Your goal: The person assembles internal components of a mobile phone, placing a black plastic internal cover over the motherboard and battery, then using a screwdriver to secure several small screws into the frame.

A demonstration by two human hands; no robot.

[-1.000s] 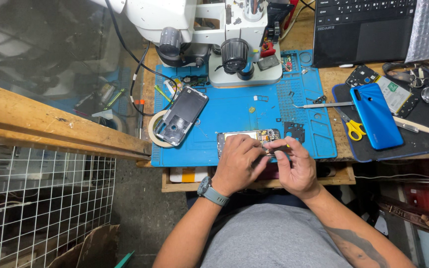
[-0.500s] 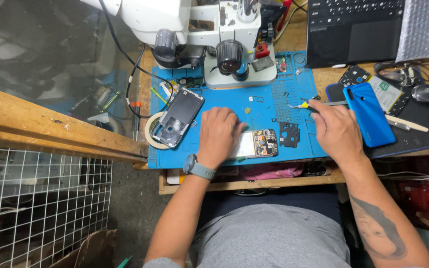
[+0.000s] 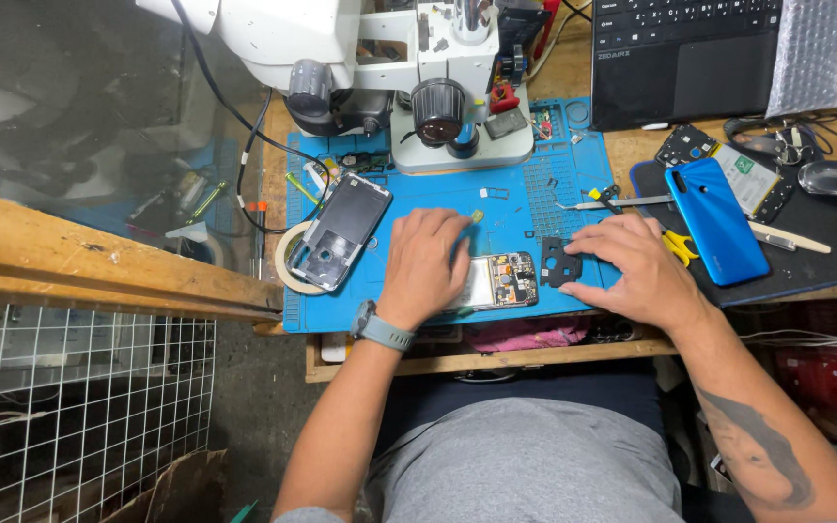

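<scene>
Left hand (image 3: 425, 263) flat, palm down, pressing opened phone (image 3: 499, 282) at frame centre on blue mat (image 3: 525, 194), nothing grasped. Right hand (image 3: 632, 266) loose, fingertips touching small black cover piece (image 3: 559, 261) just right of phone. Microscope (image 3: 438, 87) above; blue phone (image 3: 716, 221) right.

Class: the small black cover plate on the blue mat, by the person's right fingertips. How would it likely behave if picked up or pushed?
The black cover plate looks thin and flat, so probably very light. It has cut-outs, so it may bend or snap easily. Lying flat on the blue mat, it should slide, not roll.
</scene>
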